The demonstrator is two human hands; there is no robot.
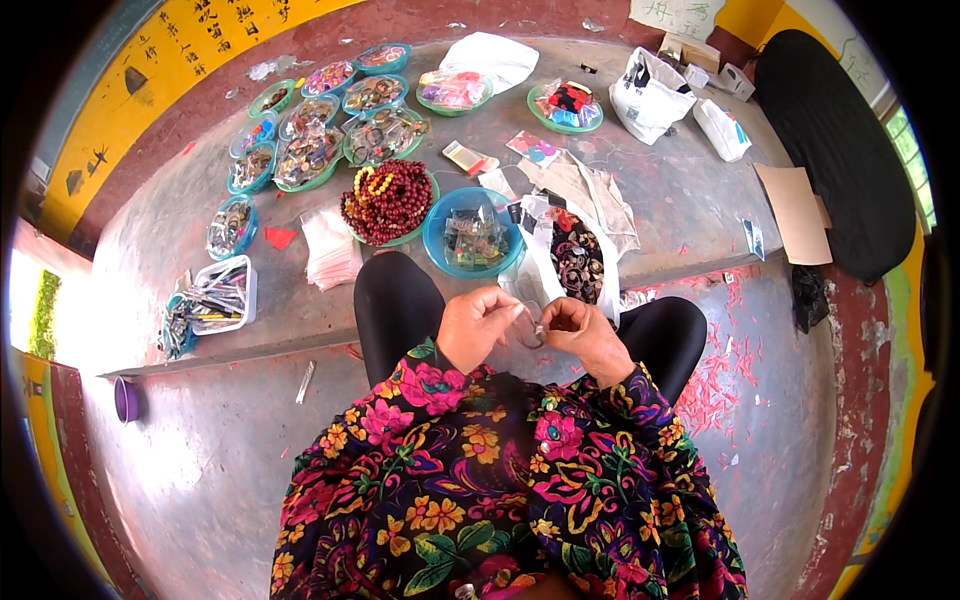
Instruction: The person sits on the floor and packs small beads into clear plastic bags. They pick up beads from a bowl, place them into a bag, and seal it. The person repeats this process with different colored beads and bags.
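Above my lap, a thin, dark bracelet-like loop is held between both hands. My left hand pinches its left side between thumb and fingertips. On the right side, my right hand closes its fingers on the loop; a small pale bit shows at those fingertips. Just beyond my hands stands a blue bowl holding small clear packets. An open white bag full of dark, round trinkets leans beside it, close to my right knee.
Dark red bead strings fill a green bowl. Several bowls of packaged trinkets stand at the far left. Clear pink-edged bags lie near a white tray of pens or similar sticks. Red scraps litter the floor at right. A brown cardboard sheet lies far right.
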